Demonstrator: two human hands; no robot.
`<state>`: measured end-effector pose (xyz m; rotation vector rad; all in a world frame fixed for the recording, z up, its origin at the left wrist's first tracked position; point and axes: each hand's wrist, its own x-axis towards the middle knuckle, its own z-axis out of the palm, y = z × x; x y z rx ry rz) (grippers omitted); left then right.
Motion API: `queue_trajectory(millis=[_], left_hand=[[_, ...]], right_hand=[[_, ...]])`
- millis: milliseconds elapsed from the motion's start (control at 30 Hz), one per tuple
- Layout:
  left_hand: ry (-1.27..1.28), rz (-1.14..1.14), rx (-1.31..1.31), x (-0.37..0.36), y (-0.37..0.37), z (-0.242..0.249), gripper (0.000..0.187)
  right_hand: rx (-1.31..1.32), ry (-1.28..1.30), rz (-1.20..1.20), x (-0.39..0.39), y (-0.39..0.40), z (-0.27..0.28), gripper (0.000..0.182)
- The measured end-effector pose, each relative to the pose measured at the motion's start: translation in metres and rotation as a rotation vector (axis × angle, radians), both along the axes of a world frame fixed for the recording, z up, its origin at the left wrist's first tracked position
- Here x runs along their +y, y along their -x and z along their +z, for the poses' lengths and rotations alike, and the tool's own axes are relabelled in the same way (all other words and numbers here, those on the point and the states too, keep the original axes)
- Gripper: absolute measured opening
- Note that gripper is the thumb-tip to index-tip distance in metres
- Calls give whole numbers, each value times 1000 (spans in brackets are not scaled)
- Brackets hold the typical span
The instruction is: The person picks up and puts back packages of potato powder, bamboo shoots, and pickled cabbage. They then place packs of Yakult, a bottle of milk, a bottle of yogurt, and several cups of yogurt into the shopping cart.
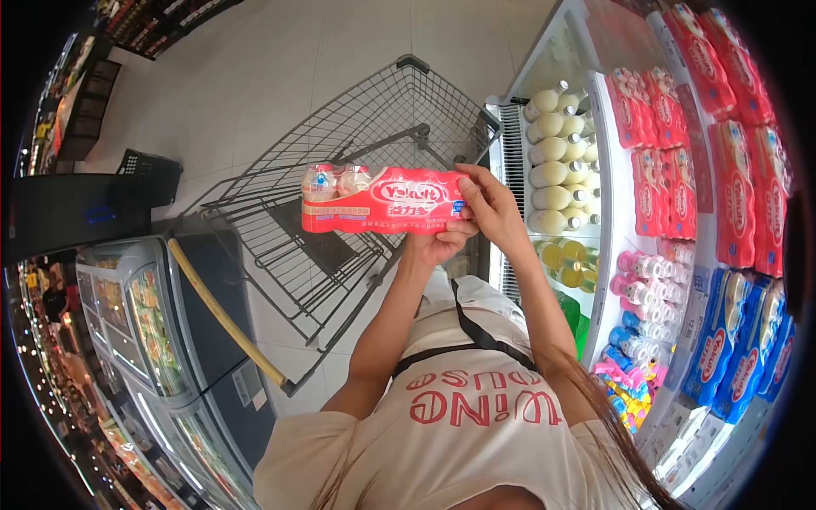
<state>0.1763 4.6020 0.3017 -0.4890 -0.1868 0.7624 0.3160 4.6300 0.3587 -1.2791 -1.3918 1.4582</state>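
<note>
Held level over the shopping cart [340, 110], a red Yakult pack [382, 202] stretches crosswise, bottle-showing end left, label up. The left hand [442, 244], palm up, curls its fingers at the lower edge; the angled right hand [491, 206] pinches the right end.

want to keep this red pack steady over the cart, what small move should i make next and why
I'd probably slide the left hand along under the red Yakult pack towards its middle, keeping the right hand where it is. Both hands are bunched at one end, while the end with the bottles showing sticks out unsupported above the cart.
</note>
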Motion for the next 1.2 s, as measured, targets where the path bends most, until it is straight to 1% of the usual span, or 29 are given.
queue_trajectory(millis=[67,100,167,200,233,267,300,333,400,433,533,567,667,700,800,833,900,933,967,1067,1133,1200], left_hand=[[5,-55,-43,-8,-16,-1,43],[1,-87,-28,-11,-23,3,41],[51,-156,-14,-24,-34,-11,37],[31,-241,-79,-25,-42,-3,35],[7,-290,-20,-27,-48,3,32],[35,-360,41,-30,-53,2,32],[17,-403,85,-33,-59,6,37],[-25,-487,230,-37,-66,9,39],[-131,-607,531,-38,-72,12,44],[-335,-618,596,-36,-73,2,50],[-512,-618,880,-35,-81,-15,53],[-557,-537,951,-35,-88,-23,56],[-476,-326,1133,-24,-96,-21,49],[-311,-311,1077,-13,-89,-20,44],[-330,-186,893,9,-88,9,44],[-308,-236,833,20,-90,-2,49],[-294,-269,801,36,-110,-29,50],[-290,-293,784,46,-124,-34,50],[-289,-273,794,56,-136,-39,52],[-349,-373,765,93,-189,-62,50],[-410,-332,767,112,-235,-59,46],[-411,-336,758,131,-280,-66,48]], right_hand=[[35,123,57,-6,-16,11,38],[128,54,49,-13,-21,8,39],[65,26,150,-22,-45,25,48],[94,-47,197,-27,-60,14,47],[53,-6,194,-33,-73,18,47],[27,28,169,-42,-84,22,45],[40,22,131,-52,-94,19,43],[63,14,105,-63,-102,13,42],[178,123,-52,-89,-114,3,41],[242,176,-116,-101,-118,-2,40],[379,195,-294,-131,-126,-13,39],[410,197,-357,-138,-127,-23,37],[293,117,-522,-147,-135,-18,36],[327,143,-567,-147,-139,-17,36],[96,127,-581,-145,-149,-19,36],[88,113,-615,-142,-147,-22,38],[-256,-25,-569,-135,-149,-24,40],[-427,-92,-547,-130,-150,-23,41],[-491,-65,-575,-124,-151,-21,42],[-968,-158,-685,-100,-174,-30,42],[-994,-122,-785,-82,-195,-31,43],[-992,-69,-894,-59,-216,-32,43]])
